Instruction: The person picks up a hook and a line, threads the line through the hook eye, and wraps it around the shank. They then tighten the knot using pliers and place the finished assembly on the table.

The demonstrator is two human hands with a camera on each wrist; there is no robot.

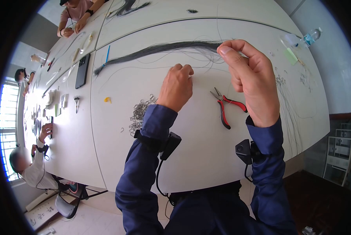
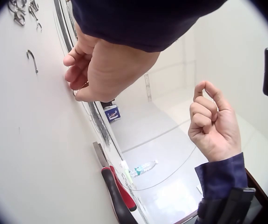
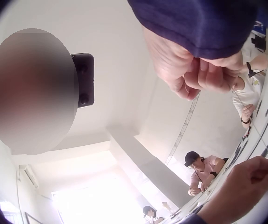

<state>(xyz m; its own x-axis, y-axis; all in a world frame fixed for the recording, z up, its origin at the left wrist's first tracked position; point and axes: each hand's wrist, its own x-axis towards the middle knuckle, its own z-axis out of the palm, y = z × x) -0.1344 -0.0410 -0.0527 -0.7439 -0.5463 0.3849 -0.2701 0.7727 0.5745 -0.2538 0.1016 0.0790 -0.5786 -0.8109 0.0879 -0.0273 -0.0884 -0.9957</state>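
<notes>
My right hand (image 1: 257,80) is raised above the table, thumb and index fingertip pinched on a thin line that is barely visible. Low over the white table, my left hand (image 1: 174,88) has curled fingers, thumb and fingertips together at the line's other part. In the right wrist view the line (image 3: 260,139) runs from the right hand (image 3: 194,70) down towards the left hand (image 3: 241,189). A dark bundle of strands (image 1: 156,49) lies beyond both hands. Red-handled pliers (image 1: 223,113) lie with jaws parted between the forearms. Many small metal hooks (image 1: 140,111) are piled left of the left hand.
Loose long strands (image 1: 291,113) and small hooks lie at the right. A bottle (image 1: 311,37) stands at the far right; a phone (image 1: 82,71) and a yellow piece (image 1: 107,100) lie left. Other people sit around the table (image 1: 124,156).
</notes>
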